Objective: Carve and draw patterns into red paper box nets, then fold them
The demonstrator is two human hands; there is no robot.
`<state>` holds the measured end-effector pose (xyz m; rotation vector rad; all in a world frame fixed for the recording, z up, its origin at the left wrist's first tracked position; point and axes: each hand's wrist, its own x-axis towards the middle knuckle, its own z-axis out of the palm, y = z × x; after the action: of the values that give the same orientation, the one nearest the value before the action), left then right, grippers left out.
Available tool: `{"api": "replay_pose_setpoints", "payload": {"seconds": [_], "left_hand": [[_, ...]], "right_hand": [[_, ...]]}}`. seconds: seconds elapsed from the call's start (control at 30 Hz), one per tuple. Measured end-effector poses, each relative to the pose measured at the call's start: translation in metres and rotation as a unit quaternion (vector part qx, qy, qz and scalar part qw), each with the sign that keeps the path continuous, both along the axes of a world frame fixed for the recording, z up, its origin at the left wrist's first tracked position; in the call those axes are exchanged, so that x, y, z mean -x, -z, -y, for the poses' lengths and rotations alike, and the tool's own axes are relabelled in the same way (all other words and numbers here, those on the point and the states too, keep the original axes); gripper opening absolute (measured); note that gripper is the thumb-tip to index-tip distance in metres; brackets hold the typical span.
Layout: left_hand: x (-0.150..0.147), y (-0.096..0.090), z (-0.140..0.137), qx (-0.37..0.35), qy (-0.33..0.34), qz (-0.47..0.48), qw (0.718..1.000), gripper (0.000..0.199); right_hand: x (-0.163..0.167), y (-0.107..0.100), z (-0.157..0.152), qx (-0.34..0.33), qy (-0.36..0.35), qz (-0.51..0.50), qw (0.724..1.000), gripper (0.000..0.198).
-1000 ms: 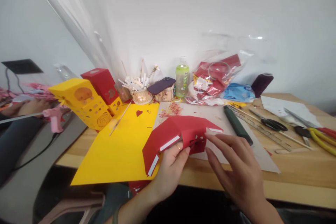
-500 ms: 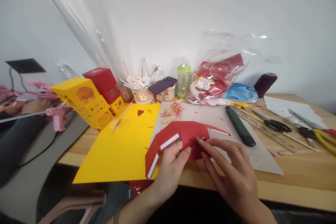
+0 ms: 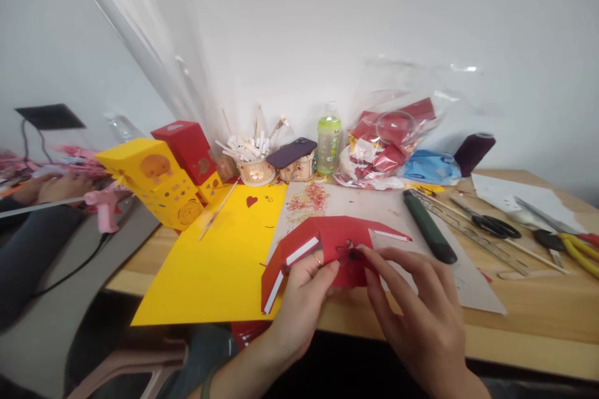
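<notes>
A folded strip of red card with a cut-out shape in its middle panel curves in front of me, over the front edge of the table. White strips run along its flaps. My left hand is closed on the card, thumb on the near side and a ringed finger behind it. My right hand grips the card's right part, its fingertips beside the dark cut-out. Whether a small loose piece is between those fingertips, I cannot tell.
Yellow card and a grey board cover the table. Around them are a green-handled tool, scissors, a yellow box, a bottle and a bagged pile of scraps. At left, another person's hands are near a pink glue gun.
My right fingertips have shifted slightly right, away from the cut-out, which shows more plainly. My left hand keeps its hold on the red card.
</notes>
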<state>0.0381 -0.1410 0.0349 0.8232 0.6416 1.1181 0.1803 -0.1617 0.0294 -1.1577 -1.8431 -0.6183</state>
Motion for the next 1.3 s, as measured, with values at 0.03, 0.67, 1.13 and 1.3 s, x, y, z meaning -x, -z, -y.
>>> {"api": "replay_pose_setpoints", "payload": {"seconds": [0.03, 0.67, 1.13, 1.3], "left_hand": [[0.000, 0.000, 0.000, 0.000, -0.003, 0.000, 1.000, 0.025], [-0.002, -0.007, 0.000, 0.025, -0.003, 0.038, 0.999, 0.022], [0.005, -0.008, -0.003, 0.040, -0.004, -0.004, 0.999, 0.026], [0.008, -0.012, -0.004, 0.013, 0.045, -0.030, 0.998, 0.023]], "right_hand": [[0.000, 0.001, 0.001, -0.006, 0.002, 0.020, 1.000, 0.038], [0.005, 0.003, 0.002, 0.032, -0.032, -0.069, 0.997, 0.039], [-0.013, -0.005, 0.008, 0.038, -0.066, -0.086, 0.993, 0.027], [-0.028, -0.014, -0.003, 0.015, -0.083, 0.057, 0.995, 0.025]]}}
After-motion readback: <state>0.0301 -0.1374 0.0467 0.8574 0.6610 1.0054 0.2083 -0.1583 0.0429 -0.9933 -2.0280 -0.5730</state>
